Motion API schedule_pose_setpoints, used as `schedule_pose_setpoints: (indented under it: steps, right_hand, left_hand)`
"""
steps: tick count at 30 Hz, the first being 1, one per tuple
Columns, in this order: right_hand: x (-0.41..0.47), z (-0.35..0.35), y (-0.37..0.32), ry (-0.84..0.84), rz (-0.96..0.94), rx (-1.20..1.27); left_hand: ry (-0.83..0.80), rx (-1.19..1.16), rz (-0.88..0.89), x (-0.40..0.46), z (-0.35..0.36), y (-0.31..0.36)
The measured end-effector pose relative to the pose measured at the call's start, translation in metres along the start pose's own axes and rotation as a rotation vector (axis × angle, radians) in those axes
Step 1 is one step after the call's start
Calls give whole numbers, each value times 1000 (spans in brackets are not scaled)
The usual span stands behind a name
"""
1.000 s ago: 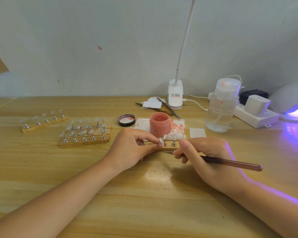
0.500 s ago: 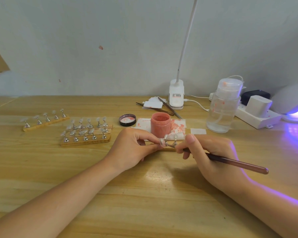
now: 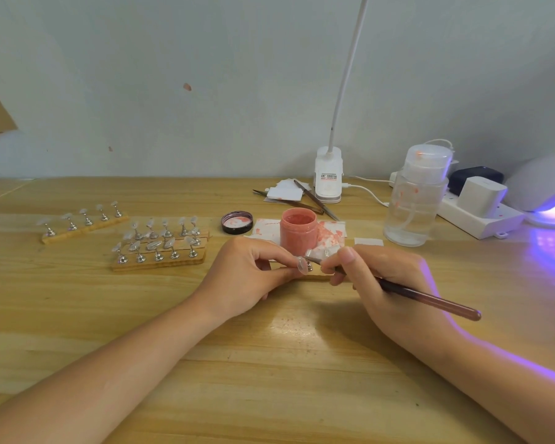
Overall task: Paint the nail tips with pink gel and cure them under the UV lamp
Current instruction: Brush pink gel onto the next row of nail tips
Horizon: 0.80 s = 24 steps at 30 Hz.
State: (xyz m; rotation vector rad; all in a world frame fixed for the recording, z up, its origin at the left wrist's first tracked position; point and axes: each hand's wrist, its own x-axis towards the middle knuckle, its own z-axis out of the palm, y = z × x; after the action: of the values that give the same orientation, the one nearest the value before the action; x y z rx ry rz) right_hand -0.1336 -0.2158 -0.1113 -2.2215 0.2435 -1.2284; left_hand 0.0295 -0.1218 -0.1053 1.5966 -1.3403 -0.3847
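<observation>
My left hand (image 3: 250, 277) pinches a clear nail tip on its metal stand (image 3: 302, 265), just in front of the open pink gel jar (image 3: 298, 231). My right hand (image 3: 382, 280) grips a brown brush (image 3: 430, 301), its head against that nail tip. A wooden holder strip (image 3: 321, 277) lies mostly hidden under both hands. The UV lamp (image 3: 545, 190) glows violet at the far right edge.
Wooden strips with several clear nail tips on stands (image 3: 161, 248) (image 3: 84, 224) lie to the left. The jar lid (image 3: 236, 222), stained pads (image 3: 330, 233), a pump bottle (image 3: 414, 200), a desk lamp base (image 3: 328, 177), spare brushes (image 3: 314, 198) and a power strip (image 3: 481, 213) crowd the back.
My right hand has shifted the brush head up and left onto the nail tip that my left hand holds. The view has moved slightly.
</observation>
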Motion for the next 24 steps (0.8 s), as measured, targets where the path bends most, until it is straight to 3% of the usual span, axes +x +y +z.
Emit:
schedule_pose_setpoints:
  steps: [5, 10, 16, 21, 24]
  right_hand:
    - [-4, -2, 1, -44, 86, 176]
    - [-1, -1, 0, -2, 20, 31]
    - [-4, -2, 0, -43, 58, 150]
    - [-1, 0, 0, -9, 0, 3]
    - [-3, -1, 1, -50, 60, 69]
  left_hand:
    - [-6, 1, 6, 0, 0, -1]
    - [-18, 2, 36, 0, 0, 1]
    - [-20, 6, 34, -1, 0, 0]
    - [-27, 14, 65, -1, 0, 0]
    - [-27, 18, 63, -1, 0, 0]
